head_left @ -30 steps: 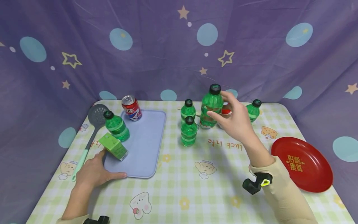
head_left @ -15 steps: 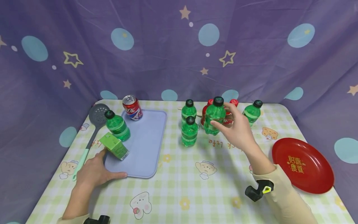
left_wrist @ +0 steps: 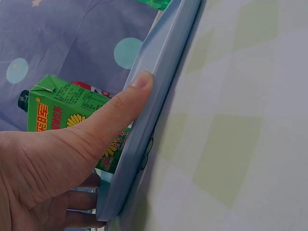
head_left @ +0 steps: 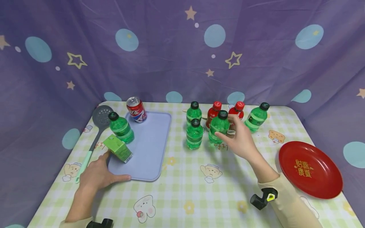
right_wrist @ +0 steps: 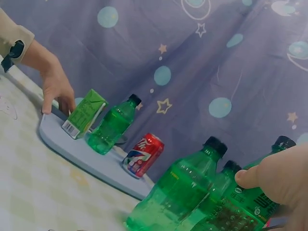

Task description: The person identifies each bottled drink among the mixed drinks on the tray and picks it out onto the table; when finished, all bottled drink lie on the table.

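In the head view my right hand (head_left: 240, 139) holds a green soda bottle (head_left: 219, 128) with a black cap, upright, between thumb and fingers. Just left of it stand two similar green bottles, a nearer one (head_left: 194, 136) and a farther one (head_left: 194, 112). Behind the held bottle are two red-capped bottles (head_left: 213, 113), partly covered. My left hand (head_left: 97, 174) rests spread at the near-left corner of a pale blue tray (head_left: 148, 158), thumb along the rim. Beside its fingers, a green drink carton (left_wrist: 72, 103) stands on the tray, with another green bottle (head_left: 122, 128) and a red soda can (head_left: 136, 110).
A slotted turner (head_left: 98, 131) with a mint handle lies left of the tray. Another green bottle (head_left: 257, 117) stands at the back right. Nearer on the right lies a red oval plate (head_left: 310, 171). A purple curtain (head_left: 159, 63) hangs behind the checked tablecloth (head_left: 171, 196).
My right hand has lowered the green bottle and brought it nearer, uncovering the red-capped bottles behind it. The left hand and the tray stay in place.
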A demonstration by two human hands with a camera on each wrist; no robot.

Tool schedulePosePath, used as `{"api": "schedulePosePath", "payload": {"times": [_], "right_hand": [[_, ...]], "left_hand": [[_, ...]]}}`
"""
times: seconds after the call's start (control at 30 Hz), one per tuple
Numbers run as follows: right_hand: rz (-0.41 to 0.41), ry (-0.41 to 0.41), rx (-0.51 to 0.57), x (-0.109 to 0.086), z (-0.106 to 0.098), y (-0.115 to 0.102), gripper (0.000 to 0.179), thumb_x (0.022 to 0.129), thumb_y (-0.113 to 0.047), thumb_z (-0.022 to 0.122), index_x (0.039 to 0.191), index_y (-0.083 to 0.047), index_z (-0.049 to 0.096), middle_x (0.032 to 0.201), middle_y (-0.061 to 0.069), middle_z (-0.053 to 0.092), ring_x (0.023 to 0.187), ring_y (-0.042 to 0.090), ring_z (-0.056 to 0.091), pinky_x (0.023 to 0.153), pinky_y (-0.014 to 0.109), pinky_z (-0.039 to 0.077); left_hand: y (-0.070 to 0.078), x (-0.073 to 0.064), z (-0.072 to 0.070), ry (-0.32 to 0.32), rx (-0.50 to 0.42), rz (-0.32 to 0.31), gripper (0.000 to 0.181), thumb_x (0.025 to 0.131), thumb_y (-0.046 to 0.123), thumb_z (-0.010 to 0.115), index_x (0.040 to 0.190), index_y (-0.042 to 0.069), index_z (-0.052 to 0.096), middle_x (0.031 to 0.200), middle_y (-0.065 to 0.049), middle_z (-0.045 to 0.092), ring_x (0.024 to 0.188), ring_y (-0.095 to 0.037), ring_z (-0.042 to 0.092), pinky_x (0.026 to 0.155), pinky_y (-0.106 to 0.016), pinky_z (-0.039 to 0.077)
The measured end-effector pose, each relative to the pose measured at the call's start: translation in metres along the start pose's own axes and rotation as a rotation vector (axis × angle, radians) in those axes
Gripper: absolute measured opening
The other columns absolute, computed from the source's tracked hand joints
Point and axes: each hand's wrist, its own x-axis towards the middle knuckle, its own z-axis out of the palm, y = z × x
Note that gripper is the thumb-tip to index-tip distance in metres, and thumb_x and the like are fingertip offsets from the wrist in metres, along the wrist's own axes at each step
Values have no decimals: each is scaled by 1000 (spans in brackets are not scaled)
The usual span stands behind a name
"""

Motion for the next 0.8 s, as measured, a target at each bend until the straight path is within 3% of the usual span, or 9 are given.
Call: {"api": "schedulePosePath", "payload": {"times": [0.23,0.5,0.8], "right_hand": [[-9,-4,28,-2,6,8,63,93,-14,84,142,-2,47,137,23,61,114,42,69,89,56,65],[-33,-9,45,-1,13,15,64,91,-11,86,141,-3,47,136,23,61,124,41,64,94,57,64],[-31,-9,54,-1,20,21,60,89,-10,88,134,-3,49,128,24,62,116,46,70,91,55,65]], "left_hand": [[0,1,1,-7,4,-4,162,50,95,81,164,-6,24,151,-48,43,128,-68,52,87,-75,54],[0,1,0,-12,3,-20,163,50,95,81,164,-6,24,151,-48,42,129,-68,51,88,-76,53],[0,2,-2,-16,-9,-12,160,53,92,83,165,-5,23,152,-47,42,129,-68,52,90,-75,53]]}}
